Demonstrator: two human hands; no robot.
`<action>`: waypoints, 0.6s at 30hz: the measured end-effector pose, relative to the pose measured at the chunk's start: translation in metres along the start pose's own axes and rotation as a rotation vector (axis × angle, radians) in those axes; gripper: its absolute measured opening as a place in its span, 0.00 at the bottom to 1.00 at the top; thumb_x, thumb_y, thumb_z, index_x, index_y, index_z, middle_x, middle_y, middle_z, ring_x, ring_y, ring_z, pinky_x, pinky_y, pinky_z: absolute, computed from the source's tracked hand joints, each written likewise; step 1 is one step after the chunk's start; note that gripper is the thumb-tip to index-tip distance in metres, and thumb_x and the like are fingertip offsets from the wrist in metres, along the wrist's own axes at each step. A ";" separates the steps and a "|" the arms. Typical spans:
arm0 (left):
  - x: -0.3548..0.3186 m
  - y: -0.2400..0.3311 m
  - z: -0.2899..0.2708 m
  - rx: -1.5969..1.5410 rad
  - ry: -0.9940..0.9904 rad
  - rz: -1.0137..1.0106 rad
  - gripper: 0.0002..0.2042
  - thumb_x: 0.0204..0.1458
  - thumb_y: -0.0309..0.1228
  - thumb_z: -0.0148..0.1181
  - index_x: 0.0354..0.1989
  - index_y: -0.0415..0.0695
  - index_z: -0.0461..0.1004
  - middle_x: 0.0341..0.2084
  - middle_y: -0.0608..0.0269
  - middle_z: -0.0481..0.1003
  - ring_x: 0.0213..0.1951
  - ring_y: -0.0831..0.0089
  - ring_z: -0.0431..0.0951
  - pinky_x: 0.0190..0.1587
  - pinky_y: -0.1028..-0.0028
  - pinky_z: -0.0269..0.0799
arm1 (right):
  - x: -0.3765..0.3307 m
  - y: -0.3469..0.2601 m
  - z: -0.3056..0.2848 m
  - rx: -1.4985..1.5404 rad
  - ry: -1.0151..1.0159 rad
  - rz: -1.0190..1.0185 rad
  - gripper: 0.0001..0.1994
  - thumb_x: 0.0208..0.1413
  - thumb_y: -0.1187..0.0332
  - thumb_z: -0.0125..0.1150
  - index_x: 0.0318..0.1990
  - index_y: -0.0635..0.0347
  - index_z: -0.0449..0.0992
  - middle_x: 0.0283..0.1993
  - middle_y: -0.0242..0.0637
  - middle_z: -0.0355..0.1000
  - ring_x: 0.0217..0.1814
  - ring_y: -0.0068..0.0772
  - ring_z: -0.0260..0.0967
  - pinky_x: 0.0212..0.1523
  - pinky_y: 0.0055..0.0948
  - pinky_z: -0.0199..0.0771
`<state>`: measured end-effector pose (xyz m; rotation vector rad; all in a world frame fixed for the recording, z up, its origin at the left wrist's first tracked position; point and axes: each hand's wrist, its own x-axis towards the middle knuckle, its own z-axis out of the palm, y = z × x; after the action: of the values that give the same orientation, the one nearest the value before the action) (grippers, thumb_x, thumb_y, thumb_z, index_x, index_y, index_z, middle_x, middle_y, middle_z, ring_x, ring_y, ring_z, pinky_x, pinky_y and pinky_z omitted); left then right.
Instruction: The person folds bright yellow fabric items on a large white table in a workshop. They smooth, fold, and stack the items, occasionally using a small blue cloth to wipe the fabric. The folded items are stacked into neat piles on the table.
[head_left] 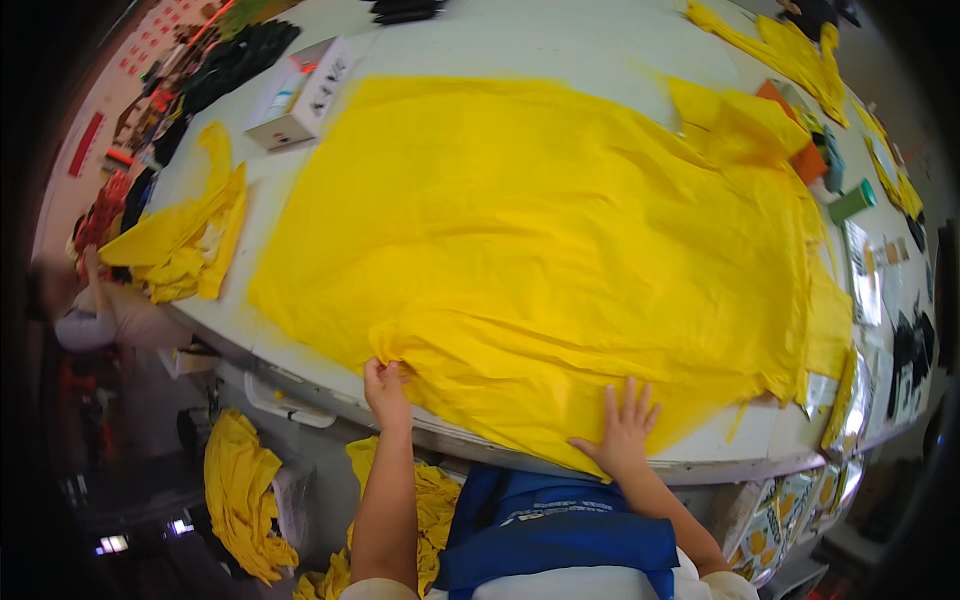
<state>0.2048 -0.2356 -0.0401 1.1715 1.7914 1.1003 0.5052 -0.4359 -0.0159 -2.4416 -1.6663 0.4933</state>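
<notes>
A large piece of thin yellow fabric (520,220) lies spread over the white table, its surface creased, with more folds bunched at its right end. Near the table's front edge, my left hand (387,390) pinches the fabric's near edge between thumb and fingers, and wrinkles run out from that grip. Farther right, my right hand (622,432) rests palm down on the same fabric, fingers spread, holding nothing.
A white box (298,95) stands at the table's far left. A co-worker (90,310) at the left handles another yellow fabric piece (185,245). A green cylinder (852,202) and flat plastic-wrapped packages (848,405) are on the right. Yellow fabric (240,490) hangs below the table.
</notes>
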 end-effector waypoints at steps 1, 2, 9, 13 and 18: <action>0.011 0.002 -0.008 -0.154 -0.054 -0.112 0.10 0.60 0.28 0.47 0.49 0.40 0.66 0.40 0.62 0.70 0.40 0.73 0.72 0.44 0.73 0.71 | 0.001 0.003 0.004 -0.018 -0.032 0.033 0.50 0.36 0.38 0.67 0.66 0.52 0.56 0.72 0.54 0.37 0.73 0.67 0.26 0.64 0.70 0.25; 0.014 0.019 -0.013 -0.212 -0.061 -0.094 0.09 0.62 0.29 0.45 0.44 0.39 0.69 0.39 0.64 0.71 0.40 0.74 0.72 0.42 0.73 0.71 | -0.002 0.006 0.009 -0.044 -0.025 0.040 0.48 0.37 0.39 0.65 0.66 0.52 0.56 0.72 0.53 0.36 0.73 0.66 0.25 0.64 0.70 0.24; 0.082 0.009 -0.085 -0.172 -0.320 -0.210 0.09 0.60 0.32 0.47 0.42 0.43 0.73 0.29 0.67 0.71 0.34 0.80 0.70 0.36 0.82 0.63 | -0.005 0.017 0.030 -0.130 0.092 0.084 0.38 0.50 0.44 0.55 0.67 0.51 0.56 0.73 0.51 0.36 0.74 0.66 0.24 0.65 0.67 0.22; 0.124 0.018 -0.097 0.128 -0.697 -0.380 0.23 0.60 0.47 0.42 0.40 0.42 0.78 0.32 0.68 0.76 0.32 0.78 0.71 0.39 0.78 0.63 | -0.005 0.008 0.022 -0.186 0.031 0.088 0.36 0.52 0.45 0.51 0.66 0.51 0.58 0.73 0.52 0.36 0.74 0.66 0.25 0.65 0.67 0.22; 0.155 0.074 -0.036 0.557 -1.030 -0.097 0.20 0.58 0.44 0.48 0.37 0.38 0.78 0.31 0.65 0.76 0.33 0.77 0.71 0.41 0.77 0.65 | -0.005 0.002 0.021 -0.232 0.001 0.062 0.34 0.51 0.45 0.51 0.65 0.50 0.60 0.73 0.53 0.36 0.74 0.65 0.26 0.65 0.68 0.22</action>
<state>0.1458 -0.0828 0.0241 1.5426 1.2774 -0.1530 0.4977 -0.4426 -0.0348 -2.6611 -1.7402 0.3223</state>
